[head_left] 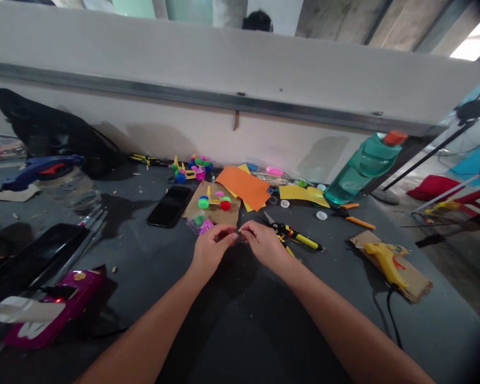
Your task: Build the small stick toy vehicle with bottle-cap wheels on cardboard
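Note:
My left hand [213,246] and my right hand [265,244] meet over the dark table, thumbs and forefingers pinched together. A tiny pale piece seems to sit between the fingertips, too small to name. Just beyond my left hand lie a small plastic bag [193,222] and a purple piece [206,227]. Behind them a little yellow toy car [213,201] with green, blue and red bottle-cap wheels stands on brown cardboard [234,213]. Close to my right hand are scissors [270,218] and yellow-black pliers [290,234].
A black phone [169,206] lies left of the cardboard. Orange paper [246,186] is at the back, and a teal bottle [362,168] stands by the wall. Glue guns sit on both sides, a yellow one [386,261] and a blue one [40,172]. A magenta power strip [72,298] is front left.

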`<state>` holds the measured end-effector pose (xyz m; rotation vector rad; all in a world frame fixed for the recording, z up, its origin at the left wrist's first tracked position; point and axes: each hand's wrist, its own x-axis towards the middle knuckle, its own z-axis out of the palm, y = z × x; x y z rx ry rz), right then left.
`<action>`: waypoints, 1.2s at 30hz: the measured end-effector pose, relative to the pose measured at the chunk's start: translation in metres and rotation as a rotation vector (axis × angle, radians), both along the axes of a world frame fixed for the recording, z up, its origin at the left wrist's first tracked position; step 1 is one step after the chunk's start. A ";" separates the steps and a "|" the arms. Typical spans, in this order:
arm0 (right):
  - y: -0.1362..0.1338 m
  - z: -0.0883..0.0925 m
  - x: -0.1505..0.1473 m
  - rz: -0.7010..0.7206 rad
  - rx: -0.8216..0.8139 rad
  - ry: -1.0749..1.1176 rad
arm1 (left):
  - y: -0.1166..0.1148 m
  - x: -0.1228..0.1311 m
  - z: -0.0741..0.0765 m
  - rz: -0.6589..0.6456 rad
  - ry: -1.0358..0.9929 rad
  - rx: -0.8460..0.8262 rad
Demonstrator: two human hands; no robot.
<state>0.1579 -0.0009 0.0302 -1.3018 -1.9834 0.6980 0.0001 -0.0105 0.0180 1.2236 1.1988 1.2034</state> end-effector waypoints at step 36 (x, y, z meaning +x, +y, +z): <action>-0.002 -0.006 0.008 0.070 0.526 -0.389 | 0.004 0.004 -0.010 0.005 -0.423 -0.301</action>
